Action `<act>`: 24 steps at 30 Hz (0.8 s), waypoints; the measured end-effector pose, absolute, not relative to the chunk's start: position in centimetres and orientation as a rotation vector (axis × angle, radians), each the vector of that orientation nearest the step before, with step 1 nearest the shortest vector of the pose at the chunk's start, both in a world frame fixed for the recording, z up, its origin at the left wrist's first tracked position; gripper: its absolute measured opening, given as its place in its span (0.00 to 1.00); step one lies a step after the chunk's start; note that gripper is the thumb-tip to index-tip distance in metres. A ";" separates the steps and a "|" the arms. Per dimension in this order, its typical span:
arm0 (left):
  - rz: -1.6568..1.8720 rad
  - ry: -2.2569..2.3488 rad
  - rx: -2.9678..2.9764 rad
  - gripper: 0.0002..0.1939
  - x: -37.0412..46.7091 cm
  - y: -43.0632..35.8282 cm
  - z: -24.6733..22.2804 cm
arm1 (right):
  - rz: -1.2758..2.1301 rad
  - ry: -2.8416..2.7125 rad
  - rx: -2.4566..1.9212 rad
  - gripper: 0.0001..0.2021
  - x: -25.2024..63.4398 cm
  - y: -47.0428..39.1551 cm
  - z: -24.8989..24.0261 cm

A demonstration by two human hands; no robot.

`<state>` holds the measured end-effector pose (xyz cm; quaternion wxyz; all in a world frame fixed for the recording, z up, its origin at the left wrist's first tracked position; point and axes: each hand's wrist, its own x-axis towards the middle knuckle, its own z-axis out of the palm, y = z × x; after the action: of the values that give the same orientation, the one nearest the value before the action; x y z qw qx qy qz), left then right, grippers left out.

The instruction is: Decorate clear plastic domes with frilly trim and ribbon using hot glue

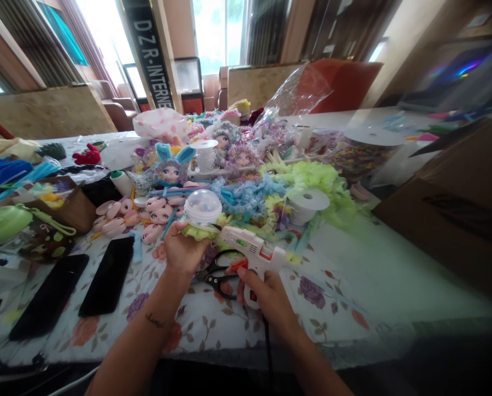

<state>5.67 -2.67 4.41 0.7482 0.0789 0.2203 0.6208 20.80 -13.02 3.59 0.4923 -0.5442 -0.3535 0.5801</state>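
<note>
Keeping the nozzle just off the lime ruffle suits the right hand [266, 289], curled round the glue gun [254, 253]; the left hand [184, 247], fingers half-curled, steadies the clear dome [203, 208] near centre.

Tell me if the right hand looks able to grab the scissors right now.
Probably not: the scissors lie close by, but the right hand is wrapped around the glue gun.
</note>
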 end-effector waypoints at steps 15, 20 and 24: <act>1.264 0.526 0.202 0.23 5.9 -2.9 4.7 | 1.395 -0.981 -1.311 0.13 20.7 -12.6 3.3; 1.270 0.517 0.216 0.23 5.8 -2.7 4.4 | 1.382 -1.008 -1.357 0.15 20.9 -12.7 3.2; 1.279 0.500 0.194 0.23 5.8 -2.6 4.1 | 1.380 -1.007 -1.389 0.17 21.1 -12.8 3.2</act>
<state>5.76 -2.60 4.13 0.7691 0.0892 0.2303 0.5894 21.11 -12.84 3.20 0.4528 -0.5626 -0.4077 0.5588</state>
